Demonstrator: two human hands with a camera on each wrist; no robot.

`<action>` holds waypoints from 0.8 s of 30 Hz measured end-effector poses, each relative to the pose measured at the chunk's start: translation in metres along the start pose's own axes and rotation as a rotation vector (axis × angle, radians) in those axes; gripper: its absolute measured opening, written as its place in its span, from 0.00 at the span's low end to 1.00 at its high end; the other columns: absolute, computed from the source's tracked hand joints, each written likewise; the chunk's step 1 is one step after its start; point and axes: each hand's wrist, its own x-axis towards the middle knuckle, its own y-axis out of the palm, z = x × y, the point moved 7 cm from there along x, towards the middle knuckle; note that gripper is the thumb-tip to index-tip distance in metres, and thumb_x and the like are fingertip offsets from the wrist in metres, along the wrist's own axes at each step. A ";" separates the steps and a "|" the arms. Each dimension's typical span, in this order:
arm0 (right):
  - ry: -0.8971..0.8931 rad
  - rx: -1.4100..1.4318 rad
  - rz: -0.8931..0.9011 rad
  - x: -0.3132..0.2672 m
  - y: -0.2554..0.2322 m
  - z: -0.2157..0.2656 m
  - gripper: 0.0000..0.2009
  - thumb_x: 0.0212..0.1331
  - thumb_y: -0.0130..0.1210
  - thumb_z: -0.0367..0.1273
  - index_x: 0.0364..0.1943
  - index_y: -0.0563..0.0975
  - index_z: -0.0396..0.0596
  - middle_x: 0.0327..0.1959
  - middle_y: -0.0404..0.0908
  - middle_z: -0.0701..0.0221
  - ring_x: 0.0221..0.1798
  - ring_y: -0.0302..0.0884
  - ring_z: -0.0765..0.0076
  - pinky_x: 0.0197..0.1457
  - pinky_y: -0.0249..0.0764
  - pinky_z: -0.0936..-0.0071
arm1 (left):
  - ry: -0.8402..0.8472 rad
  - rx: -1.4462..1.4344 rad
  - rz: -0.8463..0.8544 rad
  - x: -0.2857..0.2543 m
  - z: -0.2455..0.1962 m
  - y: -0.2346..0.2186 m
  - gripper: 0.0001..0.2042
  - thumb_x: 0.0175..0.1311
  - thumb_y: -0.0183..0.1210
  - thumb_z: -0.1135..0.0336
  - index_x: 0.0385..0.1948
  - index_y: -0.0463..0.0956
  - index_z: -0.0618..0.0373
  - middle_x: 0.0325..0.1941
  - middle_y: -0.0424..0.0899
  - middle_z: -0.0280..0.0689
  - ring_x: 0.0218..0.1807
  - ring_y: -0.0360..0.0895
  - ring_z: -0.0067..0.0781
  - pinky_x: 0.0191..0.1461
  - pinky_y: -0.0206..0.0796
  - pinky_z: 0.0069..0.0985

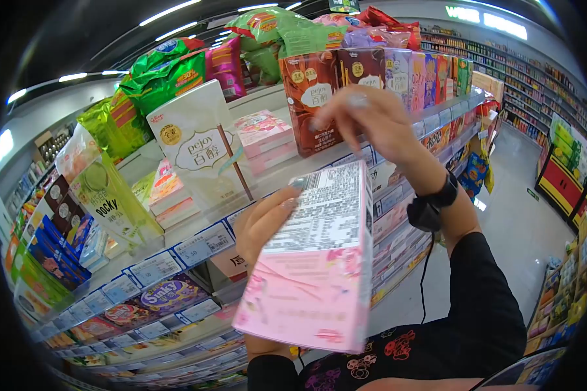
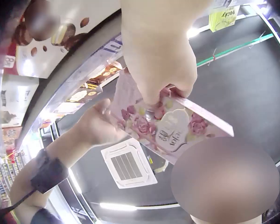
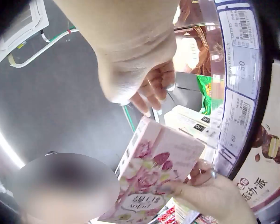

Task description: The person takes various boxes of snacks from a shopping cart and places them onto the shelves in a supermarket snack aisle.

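Right hand [image 1: 376, 120] droops near pink box [image 1: 313, 264]

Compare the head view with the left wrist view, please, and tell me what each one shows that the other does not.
Only the head view shows the printed back of the pink box, the purple Sinky box and the green snack bag.

Only the left wrist view shows the pink box's front label and a ceiling vent.

Both show the left hand gripping the pink box, the right hand near one end of it, and the black wrist device.
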 end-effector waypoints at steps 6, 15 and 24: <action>0.361 -0.072 0.120 0.026 0.035 -0.040 0.13 0.57 0.45 0.25 0.45 0.77 0.44 0.36 0.80 0.66 0.21 0.71 0.82 0.28 0.69 0.83 | -0.047 0.037 -0.013 -0.006 -0.003 -0.001 0.12 0.52 0.60 0.70 0.37 0.71 0.62 0.37 0.81 0.50 0.33 0.79 0.37 0.32 0.71 0.26; 0.104 -0.682 0.163 0.030 0.062 -0.044 0.16 0.58 0.46 0.33 0.49 0.74 0.44 0.46 0.77 0.57 0.48 0.75 0.54 0.51 0.70 0.64 | 0.002 0.074 -0.024 -0.011 -0.002 -0.002 0.13 0.55 0.58 0.69 0.39 0.68 0.62 0.37 0.80 0.52 0.33 0.80 0.39 0.34 0.72 0.27; 0.238 -0.636 0.284 0.031 0.066 -0.057 0.18 0.57 0.43 0.34 0.50 0.73 0.42 0.44 0.77 0.53 0.47 0.74 0.48 0.53 0.68 0.59 | 0.092 0.093 -0.065 -0.011 0.004 0.003 0.12 0.55 0.58 0.69 0.38 0.69 0.64 0.36 0.80 0.52 0.29 0.80 0.38 0.29 0.71 0.25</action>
